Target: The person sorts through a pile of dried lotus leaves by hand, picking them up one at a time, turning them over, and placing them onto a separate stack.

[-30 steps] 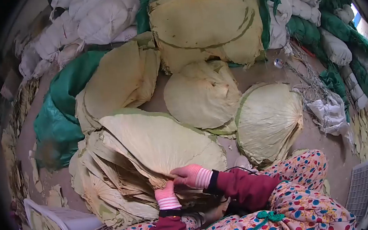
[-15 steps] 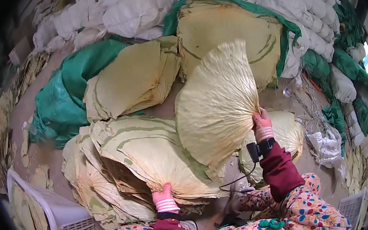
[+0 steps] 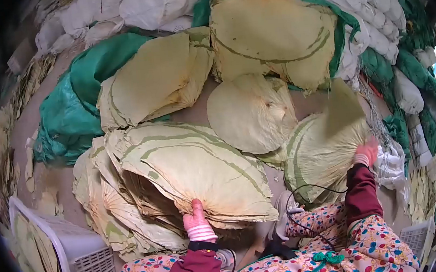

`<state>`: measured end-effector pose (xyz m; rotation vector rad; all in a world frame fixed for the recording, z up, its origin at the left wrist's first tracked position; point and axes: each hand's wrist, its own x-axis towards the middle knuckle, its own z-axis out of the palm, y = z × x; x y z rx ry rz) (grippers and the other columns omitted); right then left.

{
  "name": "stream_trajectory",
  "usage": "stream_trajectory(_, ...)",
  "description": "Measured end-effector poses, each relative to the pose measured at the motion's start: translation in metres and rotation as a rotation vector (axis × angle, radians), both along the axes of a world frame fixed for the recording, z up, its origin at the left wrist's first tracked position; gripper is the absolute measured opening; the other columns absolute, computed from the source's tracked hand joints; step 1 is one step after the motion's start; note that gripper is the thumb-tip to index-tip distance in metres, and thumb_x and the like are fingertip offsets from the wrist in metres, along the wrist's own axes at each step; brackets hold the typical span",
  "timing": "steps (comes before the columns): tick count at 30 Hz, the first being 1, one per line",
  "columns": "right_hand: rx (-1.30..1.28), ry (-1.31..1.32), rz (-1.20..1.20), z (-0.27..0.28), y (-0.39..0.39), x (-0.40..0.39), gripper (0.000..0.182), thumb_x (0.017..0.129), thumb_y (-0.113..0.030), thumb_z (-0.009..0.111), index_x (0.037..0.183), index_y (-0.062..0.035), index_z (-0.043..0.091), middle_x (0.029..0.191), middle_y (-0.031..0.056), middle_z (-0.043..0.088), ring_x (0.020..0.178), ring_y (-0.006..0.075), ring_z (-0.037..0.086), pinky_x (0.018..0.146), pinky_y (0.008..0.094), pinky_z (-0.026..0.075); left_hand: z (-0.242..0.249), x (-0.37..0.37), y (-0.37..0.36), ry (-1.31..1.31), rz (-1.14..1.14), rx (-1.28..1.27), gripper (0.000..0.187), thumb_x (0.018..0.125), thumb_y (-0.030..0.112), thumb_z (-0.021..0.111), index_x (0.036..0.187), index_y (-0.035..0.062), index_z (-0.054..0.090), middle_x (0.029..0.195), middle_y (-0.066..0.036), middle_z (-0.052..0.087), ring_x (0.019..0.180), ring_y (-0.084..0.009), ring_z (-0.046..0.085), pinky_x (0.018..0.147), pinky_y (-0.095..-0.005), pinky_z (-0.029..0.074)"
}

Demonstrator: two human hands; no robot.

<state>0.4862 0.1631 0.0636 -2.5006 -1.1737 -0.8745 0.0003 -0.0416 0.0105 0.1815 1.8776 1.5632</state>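
Observation:
Dried lotus leaves, pale green and folded into fans, lie in piles on the floor. My left hand is closed on the narrow end of the front leaf stack, thumb on top. At the right, my right hand is closed at the gathered point of a dried lotus leaf, whose upper part is blurred. That leaf lies over the right-hand pile, which shows a darker green band. Between the piles lies a rounded folded leaf.
Two green sacks hold more leaves: one at the left, the other at the back. White bundles line the rear. A white plastic basket stands at lower left, and another basket at lower right.
My right hand has carried a leaf rightward and down onto the right-hand pile, uncovering the rounded leaf in the middle. My left hand stays on the front stack.

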Motion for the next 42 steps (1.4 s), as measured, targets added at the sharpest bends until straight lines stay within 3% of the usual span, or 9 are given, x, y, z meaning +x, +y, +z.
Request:
stream_trajectory(3, -0.063, -0.023, 0.698, -0.032, 0.013, -0.074, 0.077, 0.061, -0.031, 0.069, 0.124, -0.0054, 0.033, 0.127, 0.0156, 0.035, 0.115, 0.0293, 0.036, 0.094, 0.0363, 0.032, -0.014, 0.006, 0.001, -0.011, 0.054, 0.074, 0.053, 0.074, 0.048, 0.059, 0.064, -0.0017, 0.044, 0.059, -0.002, 0.039, 0.055, -0.0136, 0.034, 0.051, -0.0285, 0.033)
stream_trajectory(9, -0.806, 1.111, 1.528, -0.022, -0.106, -0.347, 0.067, 0.065, -0.042, 0.063, 0.116, -0.0038, 0.042, 0.106, 0.0197, 0.051, 0.099, 0.031, 0.05, 0.085, 0.0318, 0.039, 0.005, 0.017, -0.002, -0.117, 0.053, 0.026, 0.048, 0.072, 0.044, 0.063, 0.065, 0.0015, 0.044, 0.059, 0.0, 0.039, 0.054, -0.0104, 0.033, 0.049, -0.0259, 0.031)
stream_trajectory(25, -0.88, 1.387, 1.303, -0.068, -0.112, -0.38, 0.028, 0.081, -0.026, 0.05, 0.09, -0.0012, 0.058, 0.075, 0.0125, 0.06, 0.068, 0.0231, 0.058, 0.064, 0.0298, 0.046, -0.031, -0.003, -0.007, -0.081, 0.044, 0.175, 0.044, 0.075, 0.031, 0.064, 0.089, -0.0084, 0.052, 0.078, -0.007, 0.054, 0.065, -0.0142, 0.048, 0.06, -0.0277, 0.042)
stream_trajectory(27, -0.478, 0.347, 1.549, -0.108, -0.08, -0.351, 0.014, 0.075, -0.014, 0.049, 0.082, -0.0047, 0.056, 0.072, 0.014, 0.055, 0.065, 0.0278, 0.054, 0.058, 0.0366, 0.045, -0.036, -0.006, -0.006, 0.043, 0.051, 0.12, 0.046, 0.075, 0.032, 0.064, 0.088, -0.0101, 0.051, 0.081, -0.01, 0.056, 0.067, -0.0166, 0.049, 0.064, -0.0292, 0.042)
stream_trajectory(29, -0.347, 0.144, 1.236, -0.105, -0.039, -0.295, 0.009, 0.074, -0.012, 0.048, 0.079, -0.0054, 0.053, 0.071, 0.0145, 0.053, 0.065, 0.0316, 0.053, 0.056, 0.0396, 0.044, -0.039, -0.01, -0.005, 0.158, 0.056, 0.093, 0.046, 0.076, 0.032, 0.063, 0.087, -0.0104, 0.051, 0.082, -0.011, 0.057, 0.068, -0.0173, 0.049, 0.066, -0.0296, 0.042)
stream_trajectory(33, 0.328, 1.128, 1.175, -0.036, -0.007, -0.241, 0.017, 0.083, -0.01, 0.048, 0.099, -0.0089, 0.054, 0.083, 0.0134, 0.06, 0.071, 0.0191, 0.058, 0.064, 0.0285, 0.046, -0.036, -0.008, -0.002, 0.055, 0.135, 0.156, 0.041, 0.075, 0.028, 0.064, 0.09, -0.0077, 0.051, 0.084, -0.009, 0.055, 0.068, -0.0145, 0.048, 0.064, -0.0269, 0.042)
stream_trajectory(35, 0.068, 1.453, 1.378, -0.022, -0.017, -0.244, 0.02, 0.081, -0.003, 0.047, 0.099, -0.0078, 0.054, 0.086, 0.0135, 0.059, 0.076, 0.022, 0.058, 0.064, 0.0295, 0.046, -0.028, -0.006, -0.002, 0.009, 0.085, 0.082, 0.04, 0.075, 0.029, 0.065, 0.087, -0.0063, 0.051, 0.078, -0.007, 0.053, 0.064, -0.0135, 0.046, 0.06, -0.0267, 0.04)
stream_trajectory(37, -0.184, 0.499, 1.637, 0.002, -0.043, -0.28, 0.018, 0.078, -0.005, 0.048, 0.095, -0.0062, 0.053, 0.087, 0.0135, 0.056, 0.077, 0.0274, 0.057, 0.063, 0.033, 0.047, -0.027, -0.004, -0.002, -0.002, 0.075, 0.069, 0.04, 0.074, 0.03, 0.065, 0.084, -0.0049, 0.05, 0.075, -0.005, 0.052, 0.061, -0.0125, 0.044, 0.057, -0.0264, 0.039)
stream_trajectory(42, -0.726, 0.691, 1.734, -0.015, -0.113, -0.365, 0.04, 0.072, -0.033, 0.059, 0.095, -0.0027, 0.051, 0.097, 0.0168, 0.051, 0.082, 0.0337, 0.054, 0.068, 0.0367, 0.045, -0.017, 0.008, 0.001, -0.161, 0.096, 0.371, 0.035, 0.075, 0.028, 0.064, 0.088, -0.0022, 0.053, 0.075, -0.004, 0.054, 0.065, -0.0114, 0.05, 0.06, -0.0258, 0.042)
